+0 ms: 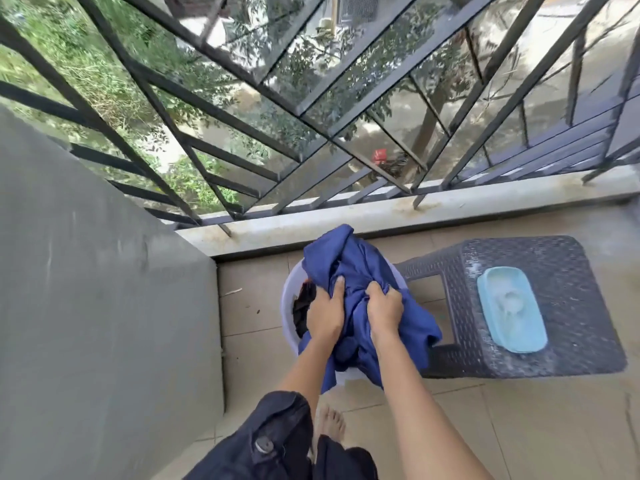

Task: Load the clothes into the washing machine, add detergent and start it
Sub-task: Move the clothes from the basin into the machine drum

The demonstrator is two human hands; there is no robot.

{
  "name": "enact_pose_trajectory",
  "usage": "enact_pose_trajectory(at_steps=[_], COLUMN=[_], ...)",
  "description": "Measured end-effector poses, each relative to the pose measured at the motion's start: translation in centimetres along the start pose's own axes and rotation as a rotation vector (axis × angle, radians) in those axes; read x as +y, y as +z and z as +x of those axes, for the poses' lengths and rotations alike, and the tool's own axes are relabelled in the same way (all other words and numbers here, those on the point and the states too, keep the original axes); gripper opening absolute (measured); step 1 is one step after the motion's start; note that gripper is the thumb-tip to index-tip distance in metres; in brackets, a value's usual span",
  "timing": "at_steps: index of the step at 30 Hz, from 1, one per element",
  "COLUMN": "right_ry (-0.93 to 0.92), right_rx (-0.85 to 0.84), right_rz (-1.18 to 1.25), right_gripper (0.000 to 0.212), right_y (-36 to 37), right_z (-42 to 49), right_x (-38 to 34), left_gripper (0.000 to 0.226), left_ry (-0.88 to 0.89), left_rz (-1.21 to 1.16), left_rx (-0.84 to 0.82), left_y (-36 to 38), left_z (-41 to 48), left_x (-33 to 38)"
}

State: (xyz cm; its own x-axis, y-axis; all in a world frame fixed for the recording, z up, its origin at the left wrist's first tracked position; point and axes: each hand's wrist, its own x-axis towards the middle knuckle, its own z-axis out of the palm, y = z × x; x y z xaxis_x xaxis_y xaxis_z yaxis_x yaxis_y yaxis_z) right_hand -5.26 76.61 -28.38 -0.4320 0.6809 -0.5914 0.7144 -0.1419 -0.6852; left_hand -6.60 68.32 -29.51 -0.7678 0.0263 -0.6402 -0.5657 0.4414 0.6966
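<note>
A blue garment [398, 323] is bunched up over a white plastic basin [289, 299] that stands on the tiled balcony floor. My left hand [325, 311] grips the cloth on its left side. My right hand [382, 310] grips a fold of it just to the right. Dark clothes [303, 306] lie inside the basin, partly hidden under the blue garment. A dark garment [266, 441] hangs over my left forearm at the bottom of the view. No washing machine is in view.
A dark woven plastic stool [571, 271] stands right of the basin, with a light blue tub of white powder [509, 313] on it. A grey wall [86, 289] closes the left side. A low ledge and black metal railing [311, 161] run across the front.
</note>
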Motion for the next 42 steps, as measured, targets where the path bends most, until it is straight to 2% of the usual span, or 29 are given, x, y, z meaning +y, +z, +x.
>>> enact_pose_trajectory(at_steps=[4, 9, 15, 20, 22, 24, 27, 31, 35, 42], right_ry=[-0.04, -0.104, -0.175, -0.266, -0.337, -0.39, -0.443, -0.495, -0.527, -0.574], right_rx=[-0.03, -0.072, -0.158, -0.232, -0.264, -0.291, -0.342, -0.421, -0.47, -0.567], right_rz=[0.038, 0.026, 0.08, 0.105, 0.105, 0.109, 0.153, 0.178, 0.218, 0.252], right_gripper=[0.033, 0.029, 0.034, 0.017, 0.028, 0.031, 0.033, 0.034, 0.033, 0.033], right_y=[-2.6, -5.1, -6.3, -5.7, -5.2, -4.2, -2.2, 1.3, 6.0, 16.5], right_z=[-4.7, -10.0, -17.2, -23.4, -25.7, -28.2, -31.9, -37.5, -43.9, -55.0], right_x=[-5.8, -12.0, -17.6, -21.7, -23.1, -24.2, -25.1, -25.8, -26.3, -25.4], left_gripper=[0.046, 0.046, 0.039, 0.037, 0.03, 0.033, 0.062, 0.046, 0.044, 0.047], left_ry=[0.071, 0.129, 0.219, 0.337, 0.385, 0.384, 0.408, 0.445, 0.523, 0.524], left_rz=[-0.074, -0.127, -0.199, -0.376, -0.448, -0.494, -0.541, -0.545, -0.564, -0.562], left_rx=[0.094, 0.122, 0.222, 0.264, 0.272, 0.285, 0.365, 0.432, 0.484, 0.637], left_y=[-3.0, -7.1, -13.0, -19.0, -21.5, -24.2, -28.1, -34.4, -42.1, -56.3], left_z=[-4.3, -8.6, -13.3, -17.1, -18.5, -19.7, -21.0, -23.2, -25.2, -27.2], left_x=[4.9, 10.5, 14.7, 17.2, 17.8, 18.2, 17.8, 16.6, 14.8, 9.3])
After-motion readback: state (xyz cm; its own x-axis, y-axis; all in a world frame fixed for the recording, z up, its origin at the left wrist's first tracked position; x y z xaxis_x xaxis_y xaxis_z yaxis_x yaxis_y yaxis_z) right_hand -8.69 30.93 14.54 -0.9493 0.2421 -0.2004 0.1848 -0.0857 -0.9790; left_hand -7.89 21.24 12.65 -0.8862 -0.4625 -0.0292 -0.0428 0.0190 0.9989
